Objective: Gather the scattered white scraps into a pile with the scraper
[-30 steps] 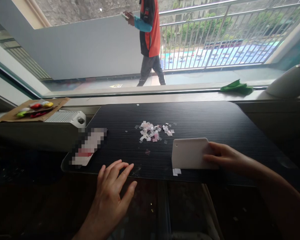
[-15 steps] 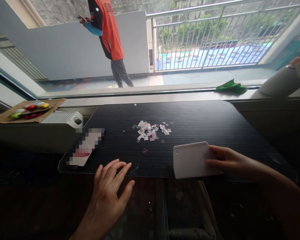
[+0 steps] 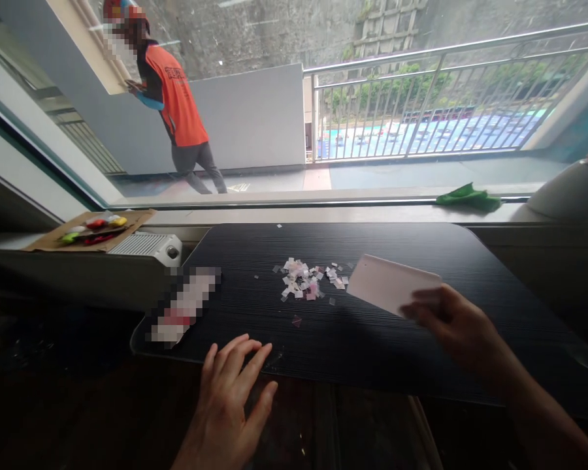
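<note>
My right hand (image 3: pixel 445 316) grips a flat white plastic scraper (image 3: pixel 389 284) by its right end; a small hole shows near its upper left corner. The scraper's left edge is beside a loose heap of small white, pink and clear scraps (image 3: pixel 301 279) on the dark tabletop (image 3: pixel 421 245). At the front edge of the table, my left hand (image 3: pixel 238 385) holds nothing, fingers apart. A single pinkish clear scrap (image 3: pixel 296 321) lies between that hand and the heap.
A partly blurred pale card-like thing (image 3: pixel 189 303) lies on the table's left. A cardboard sheet (image 3: pixel 44 241) with colourful items rests beside a white ridged box (image 3: pixel 149 247). On the sill are a green cloth (image 3: pixel 470 197) and a white rounded object (image 3: pixel 568 190). A person (image 3: pixel 176 104) stands beyond the window.
My right hand has lifted and tilted the scraper, bringing it up toward the heap. My left hand keeps its pose. Outside, the person has moved left and leans forward. The whole view has shifted slightly.
</note>
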`<state>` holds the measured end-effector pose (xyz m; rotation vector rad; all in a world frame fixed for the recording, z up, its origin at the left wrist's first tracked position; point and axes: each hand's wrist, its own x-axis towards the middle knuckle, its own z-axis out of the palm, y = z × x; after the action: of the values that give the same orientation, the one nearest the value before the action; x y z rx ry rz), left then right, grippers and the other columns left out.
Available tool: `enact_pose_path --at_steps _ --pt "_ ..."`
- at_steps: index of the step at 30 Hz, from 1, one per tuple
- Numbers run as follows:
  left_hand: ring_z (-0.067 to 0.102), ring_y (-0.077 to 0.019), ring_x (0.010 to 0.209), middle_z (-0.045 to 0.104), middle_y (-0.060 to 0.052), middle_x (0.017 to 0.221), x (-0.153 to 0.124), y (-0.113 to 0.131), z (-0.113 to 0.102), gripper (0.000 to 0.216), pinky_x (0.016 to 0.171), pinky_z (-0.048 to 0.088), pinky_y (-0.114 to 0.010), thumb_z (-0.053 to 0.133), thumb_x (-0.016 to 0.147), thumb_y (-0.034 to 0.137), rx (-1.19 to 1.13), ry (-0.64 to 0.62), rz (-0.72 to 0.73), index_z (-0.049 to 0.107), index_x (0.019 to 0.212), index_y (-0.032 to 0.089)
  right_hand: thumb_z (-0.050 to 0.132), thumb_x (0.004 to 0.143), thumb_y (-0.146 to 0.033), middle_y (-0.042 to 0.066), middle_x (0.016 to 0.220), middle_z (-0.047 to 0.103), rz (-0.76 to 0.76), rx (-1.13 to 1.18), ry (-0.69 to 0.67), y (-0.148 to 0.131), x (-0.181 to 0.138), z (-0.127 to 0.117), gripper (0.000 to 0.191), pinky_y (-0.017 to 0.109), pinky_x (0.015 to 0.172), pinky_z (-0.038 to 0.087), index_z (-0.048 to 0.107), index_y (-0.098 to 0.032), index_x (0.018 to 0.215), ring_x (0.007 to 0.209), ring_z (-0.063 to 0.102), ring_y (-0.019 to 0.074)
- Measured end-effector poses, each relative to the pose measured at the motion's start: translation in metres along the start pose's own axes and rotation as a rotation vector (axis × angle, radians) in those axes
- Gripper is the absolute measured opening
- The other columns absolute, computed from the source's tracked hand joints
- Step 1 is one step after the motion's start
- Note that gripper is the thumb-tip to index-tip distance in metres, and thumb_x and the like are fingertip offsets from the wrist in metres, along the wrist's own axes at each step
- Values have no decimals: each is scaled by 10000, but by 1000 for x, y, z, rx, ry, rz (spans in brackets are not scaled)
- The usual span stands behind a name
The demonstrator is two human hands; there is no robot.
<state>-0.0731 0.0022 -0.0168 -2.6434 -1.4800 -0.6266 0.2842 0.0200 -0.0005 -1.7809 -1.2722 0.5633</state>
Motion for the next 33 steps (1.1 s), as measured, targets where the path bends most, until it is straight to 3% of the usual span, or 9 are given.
enact_pose_path --at_steps 5,13,15,22,28,33 --pt "557 -284 1188 637 -71 1208 -5 -6 2 428 1082 355 -556 555 870 267 3 -26 -20 563 1298 275 573 838 -423 63 808 773 -114 -218 71 2 5 23 235 351 640 534 611 -231 969 749 729 265" --pt "559 -288 1173 645 -85 1166 -1 6 4 377 1058 366 -594 505 882 229 -65 11 -87 598 1247 248 475 929 -322 33 935 782 -285 -120 -101 -14 -40 61 113 304 688 554 560 -270 983 850 746 228" --pt "553 -293 1182 640 -89 1176 -1 8 2 388 1064 361 -598 506 878 226 -79 -11 -109 598 1255 245 476 934 -330 37 965 778 -313 -128 -119 -16 -44 61 126 297 684 553 570 -272 995 873 742 230" --pt "525 -284 1206 631 -94 1182 -2 8 -4 387 1081 338 -599 512 880 227 -90 -58 -166 599 1257 238 493 913 -439 43 918 777 -212 -315 20 -2 -51 40 200 335 583 537 573 -288 1017 767 747 284" --pt "525 -301 1208 629 -116 1180 1 13 -7 367 1064 337 -642 484 897 230 -112 -90 -165 604 1243 208 486 952 -334 13 935 762 -465 -258 -52 -10 -62 51 127 275 648 539 553 -297 1053 800 743 220" --pt "515 -299 1218 623 -111 1193 0 13 -8 378 1079 328 -628 495 895 241 -115 -104 -181 596 1259 213 468 959 -270 28 866 749 -547 -313 -27 -30 -53 65 107 263 598 521 542 -252 1036 706 734 206"
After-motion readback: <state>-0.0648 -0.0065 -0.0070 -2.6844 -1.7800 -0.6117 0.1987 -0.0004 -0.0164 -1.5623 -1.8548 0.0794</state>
